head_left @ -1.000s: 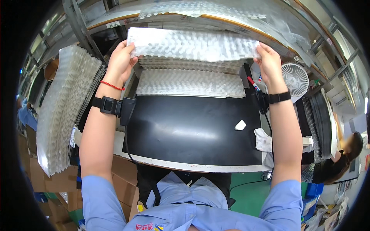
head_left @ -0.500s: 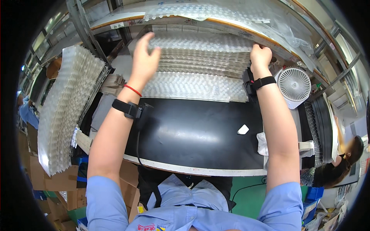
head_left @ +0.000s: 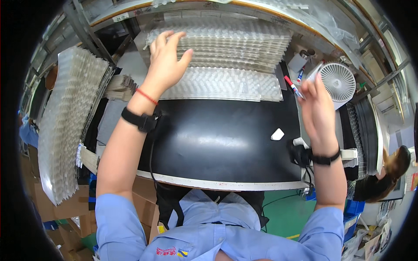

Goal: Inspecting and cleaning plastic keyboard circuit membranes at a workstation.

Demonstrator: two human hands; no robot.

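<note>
**Translucent dimpled plastic pile at the back, no grip to be seen**

The translucent, many-layered pile lies across the far side of the work surface, its stacked edges facing the person. Just in front, a lower stack of clear, bubble-patterned plastic strips lies along the back of a smooth black rectangular mat; the right end of this stack steps out unevenly.

The bare left hand is open over the left end of the rear pile, fingers spread and thumb apart, gripping nothing that shows. Whether its fingertips touch the top layer cannot be told. The bare right hand is raised beyond the mat's right side, fingers loosely bent and blurred. It seems empty, though a slim red-capped marker pen lies so near its fingertips in this view that contact cannot be ruled out. A small white angular block rests on the mat.

The step in hand looks like a break between pieces, with strips being sorted between the two piles. The next move probably calls for both hands at opposite ends of one strip: the right hand would need to come in over the mat, and fingertips would have to part a single thin layer from its neighbours.
</note>
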